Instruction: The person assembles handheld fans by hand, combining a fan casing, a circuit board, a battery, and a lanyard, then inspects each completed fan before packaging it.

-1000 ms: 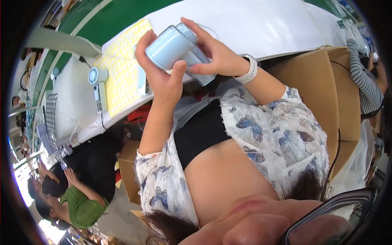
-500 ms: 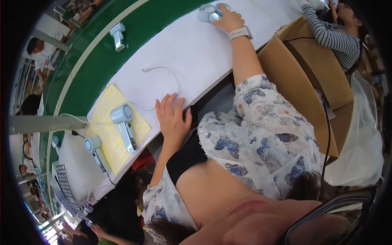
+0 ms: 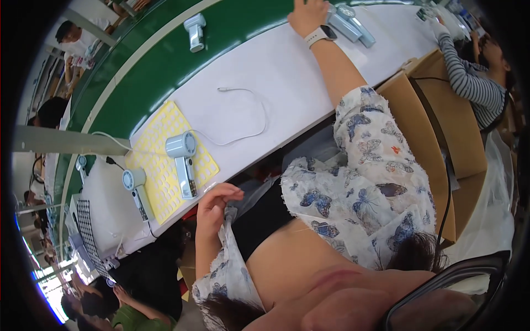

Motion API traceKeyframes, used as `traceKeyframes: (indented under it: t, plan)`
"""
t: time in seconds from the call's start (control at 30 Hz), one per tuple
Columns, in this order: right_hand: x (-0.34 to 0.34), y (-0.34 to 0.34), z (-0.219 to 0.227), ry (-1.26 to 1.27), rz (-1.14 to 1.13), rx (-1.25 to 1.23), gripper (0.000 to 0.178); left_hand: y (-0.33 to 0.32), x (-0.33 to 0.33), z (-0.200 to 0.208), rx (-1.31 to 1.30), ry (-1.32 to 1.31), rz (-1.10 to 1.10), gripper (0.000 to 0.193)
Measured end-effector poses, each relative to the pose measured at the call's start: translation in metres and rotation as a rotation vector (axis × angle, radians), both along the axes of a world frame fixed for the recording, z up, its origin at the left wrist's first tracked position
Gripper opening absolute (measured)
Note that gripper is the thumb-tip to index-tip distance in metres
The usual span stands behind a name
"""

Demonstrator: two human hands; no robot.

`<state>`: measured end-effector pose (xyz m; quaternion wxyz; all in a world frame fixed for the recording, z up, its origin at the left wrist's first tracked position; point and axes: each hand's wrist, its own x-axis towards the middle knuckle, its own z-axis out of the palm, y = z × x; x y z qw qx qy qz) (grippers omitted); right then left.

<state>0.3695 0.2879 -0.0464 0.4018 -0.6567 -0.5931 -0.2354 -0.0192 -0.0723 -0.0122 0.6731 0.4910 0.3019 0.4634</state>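
Pale blue and glossy, two fans (image 3: 343, 27) lie side by side on the white worktop (image 3: 298, 94), just to the right of the right hand (image 3: 307, 19), their slim handles slanting toward the near edge. A third fan (image 3: 185, 172), with a round, ringed head and a dark strip down its handle, lies on the yellow sheet (image 3: 207, 164), near the left hand (image 3: 214, 205).

The right arm stretches far across, back of the hand showing, a pale-strapped watch (image 3: 321, 35) at the wrist; its fingertips meet the view's upper border, so one cannot tell its grip. The left elbow is bent, the hand beside the near edge, its grip loosely spread with fingers half curled.
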Motion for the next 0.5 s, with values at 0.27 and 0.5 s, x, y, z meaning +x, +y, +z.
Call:
traceKeyframes:
  t: [0.27,0.5]
  plan:
    - [-0.181,0.016,0.035,-0.189,0.509,-0.67,0.052,-0.082,-0.043,0.013,-0.564,-0.007,0.117,0.067]
    - [-0.179,0.034,0.039,-0.264,0.313,-0.613,0.043,-0.028,-0.057,0.069,-0.16,0.409,0.139,0.05]
